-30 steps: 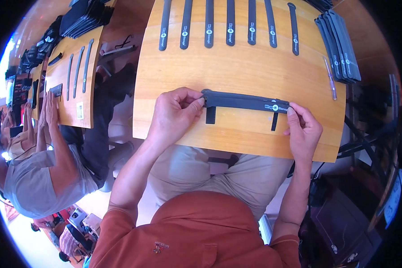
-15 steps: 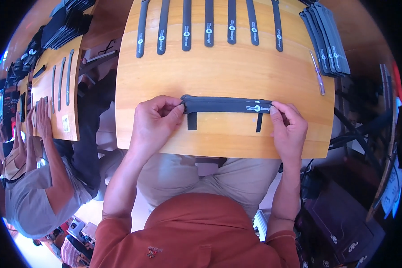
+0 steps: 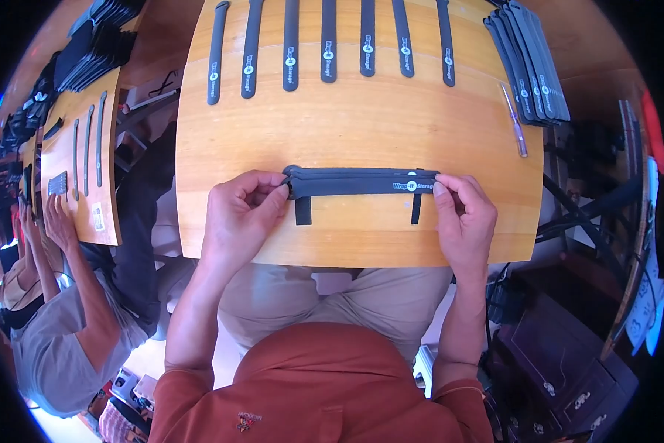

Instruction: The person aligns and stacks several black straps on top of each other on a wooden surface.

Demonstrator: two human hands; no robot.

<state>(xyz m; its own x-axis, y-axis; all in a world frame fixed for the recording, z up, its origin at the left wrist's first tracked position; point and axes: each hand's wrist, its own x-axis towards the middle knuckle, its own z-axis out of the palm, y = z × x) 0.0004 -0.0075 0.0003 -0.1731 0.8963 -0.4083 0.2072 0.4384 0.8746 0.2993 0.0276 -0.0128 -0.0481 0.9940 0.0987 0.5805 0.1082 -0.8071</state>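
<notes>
Crosswise near the front of the table lies a small stack of dark grey storage straps [image 3: 354, 184], with white print toward the right end. My left hand [image 3: 245, 214] pinches the stack's left end between thumb and fingers. At the other end my right hand [image 3: 466, 214] grips it the same way. Two short black strips [image 3: 303, 212] stick out from beneath the stack toward me, one near each end; their upper parts are hidden under it.
Several single straps [image 3: 291, 52] lie in a row along the far side of the wooden table [image 3: 361, 125]. At the far right are a pile of straps [image 3: 528, 66] and a screwdriver with a purple handle [image 3: 521, 140]. A co-worker's hand [image 3: 60, 225] is at another table, left.
The view has shifted slightly, so the table sits a little further left. My hands keep hold of both ends; the straps in the stack look slightly more fanned apart.
</notes>
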